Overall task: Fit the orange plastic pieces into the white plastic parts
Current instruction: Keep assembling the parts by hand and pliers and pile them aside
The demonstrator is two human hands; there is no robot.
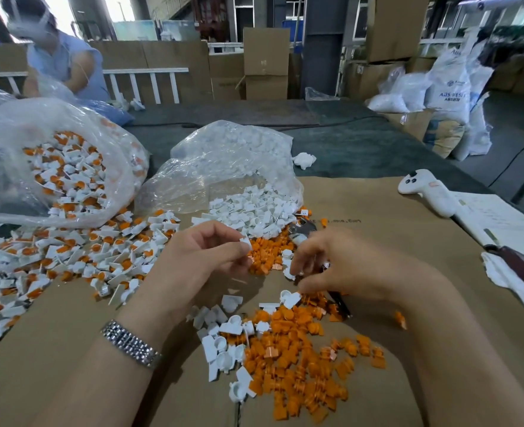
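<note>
**Bench inspection: left hand holding a white part, right hand down among loose pieces**

The left hand is raised above the cardboard sheet, its thumb and fingers closed in a pinch on one white plastic part at the fingertips. A metal watch sits on that wrist.

At 3 o'clock from it, the right hand reaches down with curled fingers among the scattered pieces; whether it grips anything cannot be told, as the fingertips are blurred.

Loose orange plastic pieces lie heaped on the cardboard at 6 o'clock from both hands, with loose white parts just beside them at their 9 o'clock.

An open clear bag of white parts lies at 12 o'clock from the hands. Assembled white-and-orange pieces spread out at 9 o'clock, spilling from a second clear bag at 10 o'clock.

A white handheld controller rests at 2 o'clock, touching some papers. Another person sits at the far side, at 11 o'clock
</note>
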